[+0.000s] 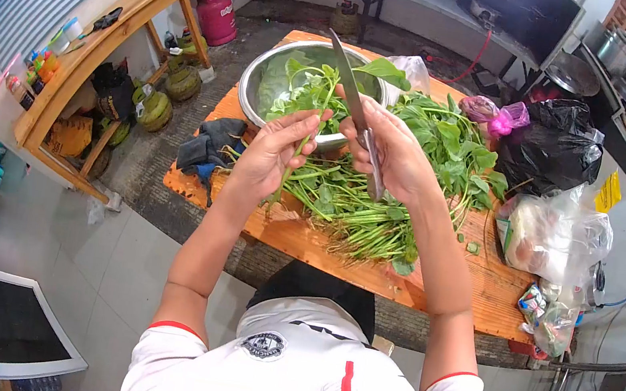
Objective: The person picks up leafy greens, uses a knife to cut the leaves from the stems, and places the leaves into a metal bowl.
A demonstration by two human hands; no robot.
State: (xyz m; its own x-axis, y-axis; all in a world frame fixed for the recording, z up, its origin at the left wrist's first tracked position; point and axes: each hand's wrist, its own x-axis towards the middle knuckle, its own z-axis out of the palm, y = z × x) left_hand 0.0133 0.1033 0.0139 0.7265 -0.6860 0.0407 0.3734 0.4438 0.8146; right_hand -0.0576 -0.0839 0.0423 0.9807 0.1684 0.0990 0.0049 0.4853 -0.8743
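Observation:
My left hand (281, 149) is closed round the green stem of a leafy vegetable (315, 86), its leaves pointing up over the bowl. In my right hand (397, 147) is a knife (348, 71), its blade tilted up and to the left, its handle running down across the palm. Both hands are close together, above the near rim of a metal bowl (248, 89) with cut leaves in it. Below them a large heap of leafy greens (359, 210) lies on the wooden table, stems toward me.
The wooden table (493, 291) also carries a dark cloth (211, 144) at left. To the right are a black plastic bag (551, 146), a pink bag (509, 118) and clear plastic bags (554, 232). A wooden bench (100, 46) and gas cylinders (216, 18) stand at left.

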